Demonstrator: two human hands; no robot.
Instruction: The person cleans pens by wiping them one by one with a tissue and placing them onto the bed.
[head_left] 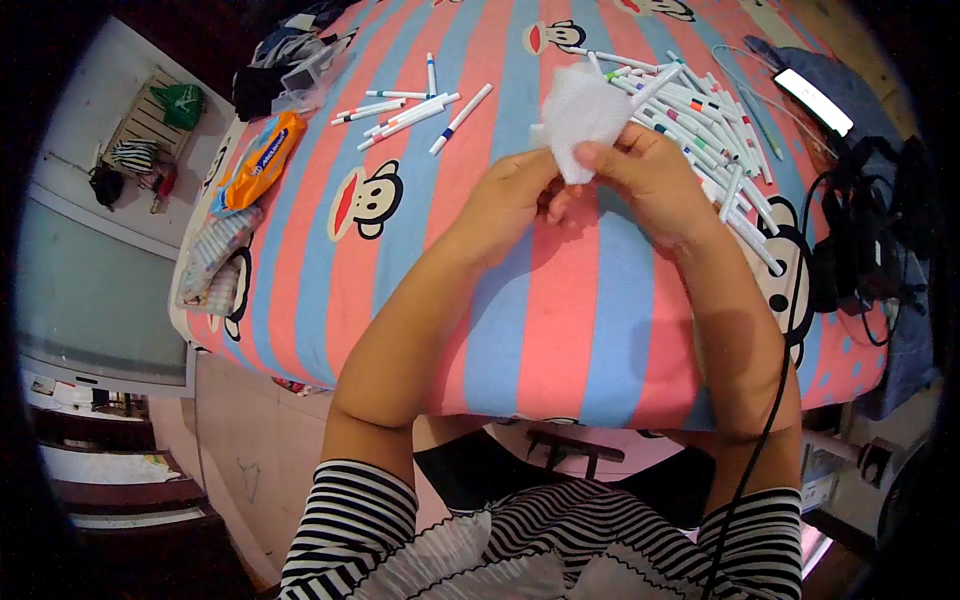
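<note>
White cloth up in front of me, both hands on it!
My right hand (655, 185) pinches the thin white cloth (592, 108) above the pink-and-blue striped bedsheet (555, 335); my left hand (510, 200) curls at its lower edge, its exact grip hidden. White-barrelled marker pens (700, 125) pile up just beside, right; a smaller scatter of pens (411, 116) lies left!
</note>
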